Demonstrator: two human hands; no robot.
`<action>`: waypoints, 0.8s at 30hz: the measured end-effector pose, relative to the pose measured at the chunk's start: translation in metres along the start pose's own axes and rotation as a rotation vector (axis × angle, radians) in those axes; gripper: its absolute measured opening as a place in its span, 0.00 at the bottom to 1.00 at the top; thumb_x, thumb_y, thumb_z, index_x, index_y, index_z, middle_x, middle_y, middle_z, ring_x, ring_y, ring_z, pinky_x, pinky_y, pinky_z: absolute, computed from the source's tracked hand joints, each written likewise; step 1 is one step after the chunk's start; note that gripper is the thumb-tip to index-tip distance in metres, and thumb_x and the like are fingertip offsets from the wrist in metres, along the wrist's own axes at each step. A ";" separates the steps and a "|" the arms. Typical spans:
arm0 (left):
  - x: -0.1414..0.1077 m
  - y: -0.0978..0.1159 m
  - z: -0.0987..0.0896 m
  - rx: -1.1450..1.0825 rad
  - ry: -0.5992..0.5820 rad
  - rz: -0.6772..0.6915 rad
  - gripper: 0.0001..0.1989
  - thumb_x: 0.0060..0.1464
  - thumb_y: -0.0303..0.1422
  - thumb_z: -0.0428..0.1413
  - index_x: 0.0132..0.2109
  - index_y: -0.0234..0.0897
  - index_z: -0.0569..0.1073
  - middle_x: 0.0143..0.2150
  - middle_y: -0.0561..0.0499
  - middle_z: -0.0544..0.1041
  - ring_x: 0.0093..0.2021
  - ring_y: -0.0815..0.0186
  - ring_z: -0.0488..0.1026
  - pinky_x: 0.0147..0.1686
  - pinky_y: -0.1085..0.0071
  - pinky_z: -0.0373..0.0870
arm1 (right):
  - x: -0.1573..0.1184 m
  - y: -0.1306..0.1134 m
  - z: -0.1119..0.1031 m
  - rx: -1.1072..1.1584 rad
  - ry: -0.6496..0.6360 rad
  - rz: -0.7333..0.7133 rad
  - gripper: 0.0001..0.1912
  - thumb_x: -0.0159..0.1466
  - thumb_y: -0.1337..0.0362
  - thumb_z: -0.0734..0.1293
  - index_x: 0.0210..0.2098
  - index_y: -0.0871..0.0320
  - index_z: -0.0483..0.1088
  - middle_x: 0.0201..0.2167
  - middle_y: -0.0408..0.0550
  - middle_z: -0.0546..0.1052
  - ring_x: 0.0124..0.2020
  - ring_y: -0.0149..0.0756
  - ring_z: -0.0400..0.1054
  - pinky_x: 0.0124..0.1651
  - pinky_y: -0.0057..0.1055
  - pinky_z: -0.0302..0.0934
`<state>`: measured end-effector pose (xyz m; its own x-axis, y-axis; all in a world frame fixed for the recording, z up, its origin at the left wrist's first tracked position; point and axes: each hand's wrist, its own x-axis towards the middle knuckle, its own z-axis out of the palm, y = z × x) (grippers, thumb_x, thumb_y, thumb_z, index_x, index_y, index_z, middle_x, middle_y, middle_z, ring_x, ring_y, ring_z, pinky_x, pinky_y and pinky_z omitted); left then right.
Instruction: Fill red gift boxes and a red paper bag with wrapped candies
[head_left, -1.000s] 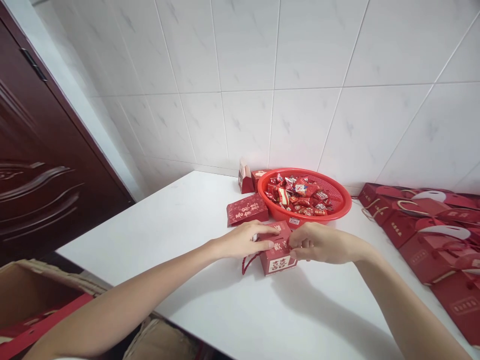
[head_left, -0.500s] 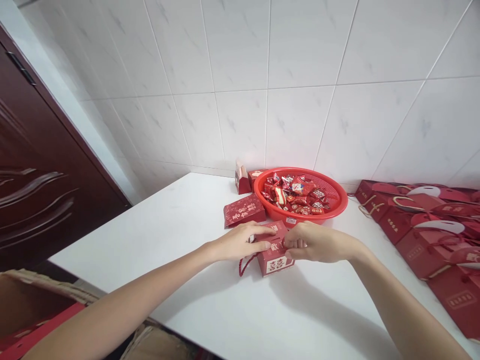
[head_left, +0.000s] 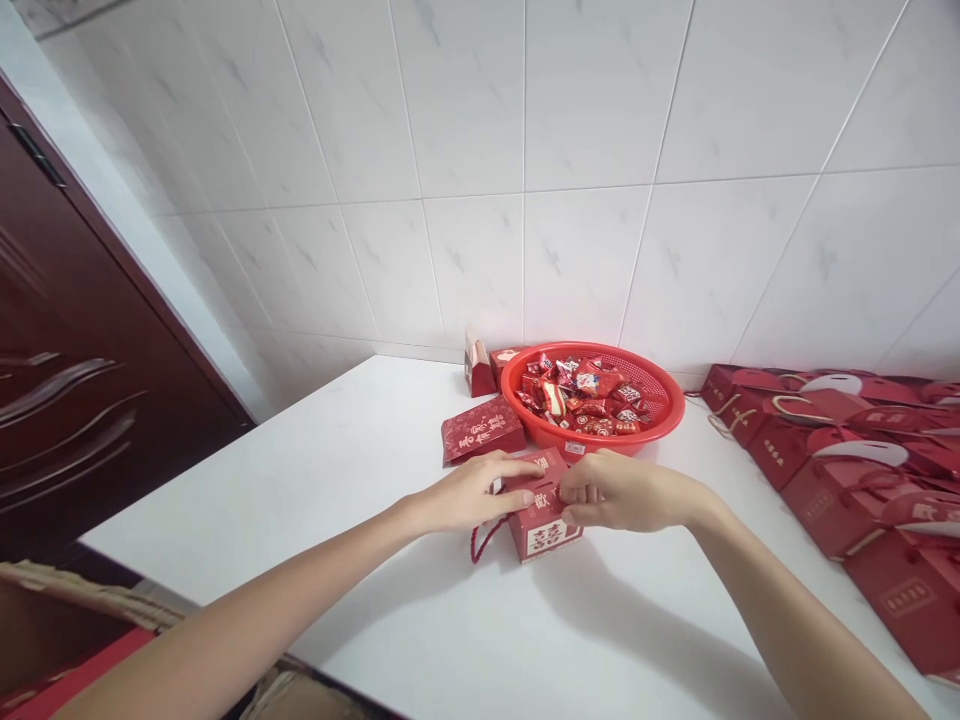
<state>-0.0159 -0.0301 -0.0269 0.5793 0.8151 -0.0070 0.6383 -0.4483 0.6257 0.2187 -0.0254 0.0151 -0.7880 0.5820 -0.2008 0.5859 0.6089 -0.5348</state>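
Observation:
A small red candy box (head_left: 544,510) with white double-happiness lettering on its front sits on the white table (head_left: 360,460). My left hand (head_left: 476,492) steadies it, thumb and forefinger resting on its top. From the box's left side hangs a loop of dark red cord (head_left: 484,543). My right hand (head_left: 607,490) is closed in a pinch at the right side of the box. A bit of the dark red cord seems to show at its fingertips, which are partly hidden.
Behind the box stands a red plastic basket (head_left: 667,425) of wrapped candies (head_left: 592,385). A flat red box (head_left: 484,430) lies to its left, and a small red box (head_left: 478,370) stands by the tiled wall. Several red gift boxes (head_left: 847,500) line the right side. Cardboard (head_left: 82,600) is at lower left.
The view has shifted slightly, so everything sits a little lower and further left. Both hands keep nearly the same hold at the box.

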 end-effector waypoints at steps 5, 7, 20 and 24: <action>0.000 0.000 0.002 -0.019 0.022 -0.014 0.25 0.62 0.46 0.53 0.62 0.41 0.72 0.58 0.42 0.73 0.56 0.54 0.71 0.52 0.63 0.70 | -0.001 -0.001 0.000 -0.004 0.013 0.013 0.17 0.62 0.69 0.63 0.21 0.57 0.52 0.18 0.37 0.56 0.20 0.24 0.49 0.23 0.26 0.43; -0.001 -0.001 0.004 -0.025 0.048 -0.024 0.24 0.61 0.46 0.54 0.61 0.42 0.73 0.59 0.42 0.72 0.55 0.54 0.71 0.50 0.62 0.71 | 0.000 -0.001 0.000 0.002 0.017 0.007 0.17 0.62 0.69 0.63 0.20 0.57 0.53 0.18 0.37 0.57 0.20 0.24 0.49 0.22 0.26 0.43; -0.003 0.012 -0.005 -0.472 0.259 0.023 0.15 0.52 0.34 0.62 0.48 0.38 0.79 0.60 0.43 0.70 0.30 0.72 0.74 0.32 0.70 0.77 | -0.011 0.002 -0.014 0.553 0.326 0.044 0.11 0.62 0.59 0.67 0.26 0.59 0.69 0.26 0.45 0.74 0.30 0.34 0.69 0.35 0.30 0.62; -0.006 0.019 -0.012 -0.651 0.277 0.032 0.14 0.51 0.33 0.65 0.46 0.36 0.79 0.60 0.42 0.71 0.33 0.70 0.77 0.38 0.67 0.78 | -0.014 -0.003 -0.018 0.578 0.410 0.028 0.11 0.63 0.57 0.67 0.29 0.58 0.71 0.27 0.44 0.75 0.32 0.33 0.68 0.36 0.30 0.60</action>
<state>-0.0134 -0.0394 -0.0053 0.3869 0.9074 0.1640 0.1403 -0.2337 0.9621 0.2319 -0.0255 0.0340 -0.5727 0.8186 0.0434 0.3215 0.2730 -0.9067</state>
